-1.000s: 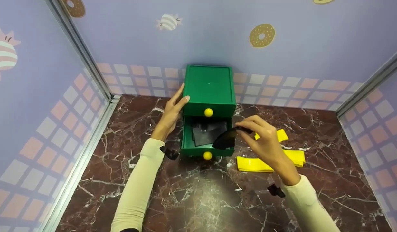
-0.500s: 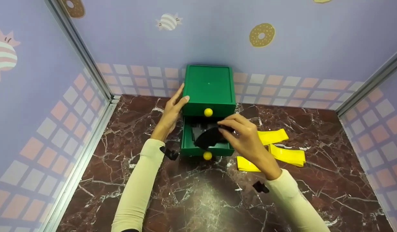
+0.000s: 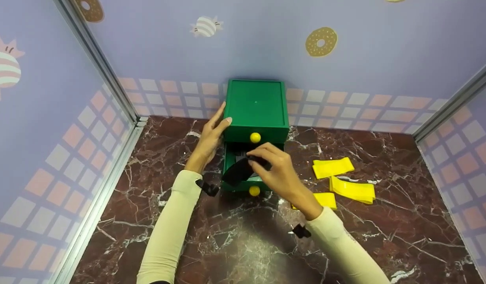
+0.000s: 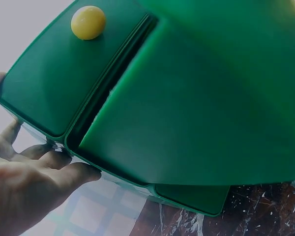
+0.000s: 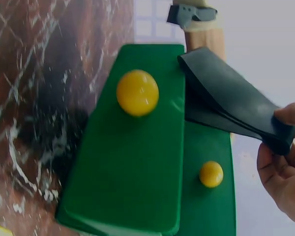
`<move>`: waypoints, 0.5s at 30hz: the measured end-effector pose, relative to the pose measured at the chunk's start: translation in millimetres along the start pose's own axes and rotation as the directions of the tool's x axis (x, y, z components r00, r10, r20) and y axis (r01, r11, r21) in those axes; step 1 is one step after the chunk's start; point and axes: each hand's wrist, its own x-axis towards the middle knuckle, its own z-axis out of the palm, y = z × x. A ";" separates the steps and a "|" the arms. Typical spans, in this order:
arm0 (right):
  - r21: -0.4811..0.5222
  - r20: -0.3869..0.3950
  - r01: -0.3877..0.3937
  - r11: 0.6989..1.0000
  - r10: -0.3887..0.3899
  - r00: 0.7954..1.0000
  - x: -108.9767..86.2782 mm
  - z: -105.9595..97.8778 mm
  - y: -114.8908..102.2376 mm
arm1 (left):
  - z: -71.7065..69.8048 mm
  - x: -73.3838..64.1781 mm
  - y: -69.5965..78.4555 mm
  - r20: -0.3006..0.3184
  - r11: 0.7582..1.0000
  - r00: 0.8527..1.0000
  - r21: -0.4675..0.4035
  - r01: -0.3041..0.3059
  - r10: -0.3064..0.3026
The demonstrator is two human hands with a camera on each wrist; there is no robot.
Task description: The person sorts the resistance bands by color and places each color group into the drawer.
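Black band (image 3: 238,172) hangs over the low open drawer (image 3: 243,187); the right hand (image 3: 278,169) pinches one end, thumb against fingers; the band has just moved left across the drawer, so the work seems to be there, but going in or coming out I can't tell; the left hand (image 3: 209,138), fingers almost straight, rests on the side of the green box (image 3: 256,104); right hand and band hide most of the drawer's inside; one yellow band (image 3: 324,200) shows only in part.

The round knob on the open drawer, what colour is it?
Yellow. The knob shows best in the right wrist view.
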 end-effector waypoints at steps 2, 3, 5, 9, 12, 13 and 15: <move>-0.008 -0.005 -0.031 0.999 0.031 0.999 -1.7 5.2 -1.1 | -0.1 0.4 0.0 0.000 1.000 1.000 0.006 0.000 0.000; -0.010 -0.011 -0.048 0.999 0.048 0.999 -2.9 7.6 -1.0 | -0.2 0.6 -0.2 -0.001 1.000 1.000 0.006 0.000 0.000; -0.020 -0.028 -0.090 0.996 0.090 0.996 -6.1 11.5 0.2 | -0.3 0.6 -0.5 0.001 1.000 1.000 0.012 0.001 -0.001; -0.033 -0.078 -0.181 0.983 0.178 0.981 -14.6 16.4 7.2 | 0.0 -0.2 -0.4 -0.003 1.000 1.000 0.018 0.002 -0.002; -0.032 -0.109 -0.267 0.963 0.262 0.959 -21.4 17.4 14.8 | 0.8 -1.0 0.3 -0.007 1.000 1.000 0.007 0.005 -0.005; -0.032 -0.111 -0.297 0.954 0.292 0.950 -23.6 17.2 17.4 | 1.1 -1.1 0.2 -0.010 1.000 1.000 0.003 0.007 -0.007; -0.036 -0.103 -0.351 0.936 0.346 0.933 -28.1 16.4 22.9 | 1.3 -1.1 0.0 -0.012 1.000 1.000 0.000 0.007 -0.007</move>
